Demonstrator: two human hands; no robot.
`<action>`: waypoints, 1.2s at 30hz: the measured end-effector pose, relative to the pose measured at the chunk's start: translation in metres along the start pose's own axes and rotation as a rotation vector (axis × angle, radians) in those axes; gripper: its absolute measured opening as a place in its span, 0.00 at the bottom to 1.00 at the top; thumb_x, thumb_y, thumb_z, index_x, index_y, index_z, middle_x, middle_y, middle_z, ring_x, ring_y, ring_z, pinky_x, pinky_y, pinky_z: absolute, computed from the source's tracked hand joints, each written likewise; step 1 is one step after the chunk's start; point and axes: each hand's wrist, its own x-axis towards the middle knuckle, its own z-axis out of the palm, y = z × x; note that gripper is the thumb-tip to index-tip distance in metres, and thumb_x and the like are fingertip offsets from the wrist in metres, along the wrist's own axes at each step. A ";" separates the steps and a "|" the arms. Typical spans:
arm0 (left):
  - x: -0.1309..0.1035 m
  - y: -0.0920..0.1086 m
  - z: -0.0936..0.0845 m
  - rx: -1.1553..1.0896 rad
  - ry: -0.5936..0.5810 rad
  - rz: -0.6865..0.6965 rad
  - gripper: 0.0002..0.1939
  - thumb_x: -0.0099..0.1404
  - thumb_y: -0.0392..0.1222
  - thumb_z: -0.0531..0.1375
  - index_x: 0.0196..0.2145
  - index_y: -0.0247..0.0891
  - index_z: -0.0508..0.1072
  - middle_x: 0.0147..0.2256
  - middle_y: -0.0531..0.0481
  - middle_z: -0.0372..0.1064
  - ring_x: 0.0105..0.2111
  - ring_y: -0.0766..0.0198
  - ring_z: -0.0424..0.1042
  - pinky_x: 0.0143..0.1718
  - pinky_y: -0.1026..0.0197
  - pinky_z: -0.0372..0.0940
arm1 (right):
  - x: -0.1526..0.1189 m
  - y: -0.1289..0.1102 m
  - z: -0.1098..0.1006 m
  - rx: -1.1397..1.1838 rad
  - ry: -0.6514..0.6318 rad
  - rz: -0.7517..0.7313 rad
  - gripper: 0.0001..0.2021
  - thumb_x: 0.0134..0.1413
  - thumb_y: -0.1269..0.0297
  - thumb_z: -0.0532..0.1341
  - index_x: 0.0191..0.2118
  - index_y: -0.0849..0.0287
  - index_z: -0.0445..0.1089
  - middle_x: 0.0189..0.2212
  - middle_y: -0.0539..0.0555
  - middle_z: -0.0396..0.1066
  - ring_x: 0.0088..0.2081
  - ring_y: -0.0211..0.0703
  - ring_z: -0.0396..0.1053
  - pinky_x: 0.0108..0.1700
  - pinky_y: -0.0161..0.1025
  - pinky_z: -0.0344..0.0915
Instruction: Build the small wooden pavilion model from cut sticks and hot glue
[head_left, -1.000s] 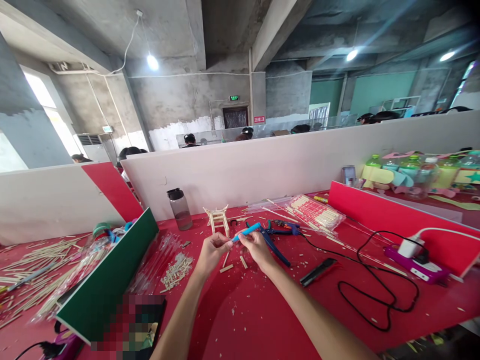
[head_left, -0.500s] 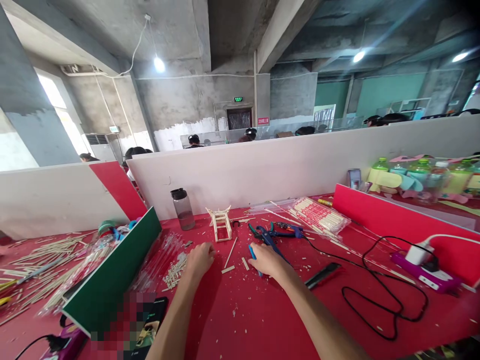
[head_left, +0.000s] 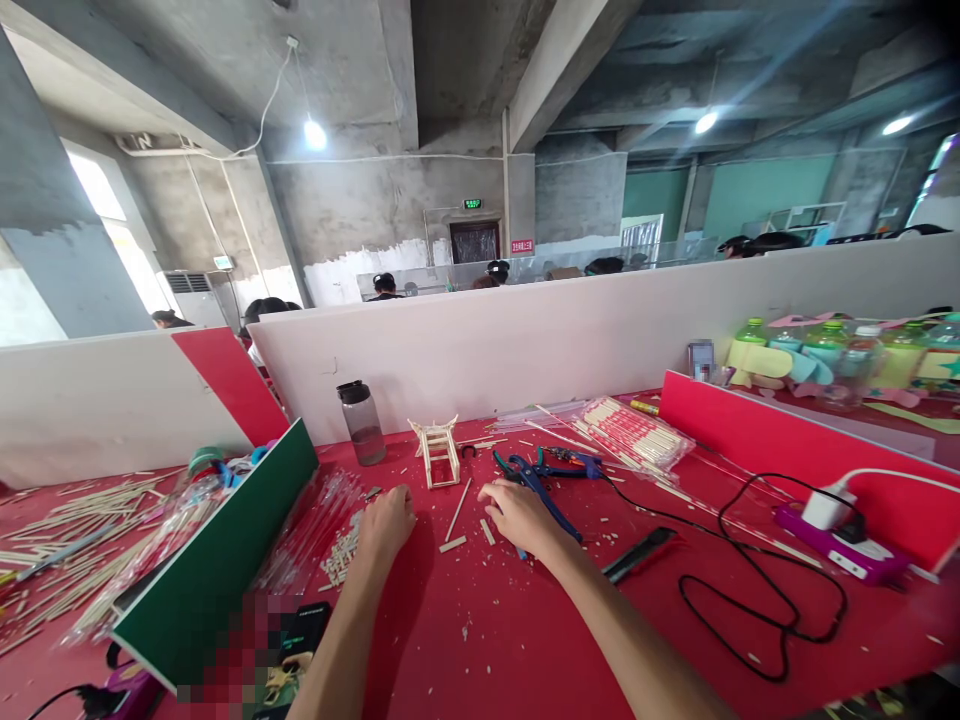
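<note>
My left hand [head_left: 386, 525] rests palm down on the red table, fingers loosely bent and holding nothing I can see. Beside it lies a heap of short cut stick pieces [head_left: 341, 560]. My right hand [head_left: 517, 515] is also palm down, fingers loosely spread over a blue-handled tool that it mostly hides. Close to its right are blue-handled pliers [head_left: 544, 490]. Between and beyond both hands stands a small chair-like frame of wooden sticks [head_left: 440, 455]. A thin stick [head_left: 459, 510] and short flat pieces [head_left: 452, 544] lie between the hands.
A water bottle [head_left: 362, 425] stands at the back left. Green [head_left: 225, 550] and red [head_left: 795, 470] dividers flank the work area. To the right are a glue gun [head_left: 574, 460], bagged sticks [head_left: 637, 432], a black-handled cutter [head_left: 641, 553], a looped cable and a purple power strip [head_left: 840, 545].
My right hand has shifted slightly left, and the blue handle near its fingers is now mostly covered. The view has moved a little; my left hand stays nearly in place.
</note>
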 end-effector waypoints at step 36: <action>-0.008 0.051 0.008 -0.897 -0.226 0.406 0.17 0.62 0.55 0.60 0.30 0.36 0.71 0.26 0.49 0.69 0.26 0.65 0.65 0.29 0.62 0.59 | 0.025 0.008 0.021 1.200 0.207 0.114 0.22 0.45 0.45 0.68 0.37 0.59 0.72 0.28 0.52 0.75 0.27 0.41 0.69 0.28 0.35 0.62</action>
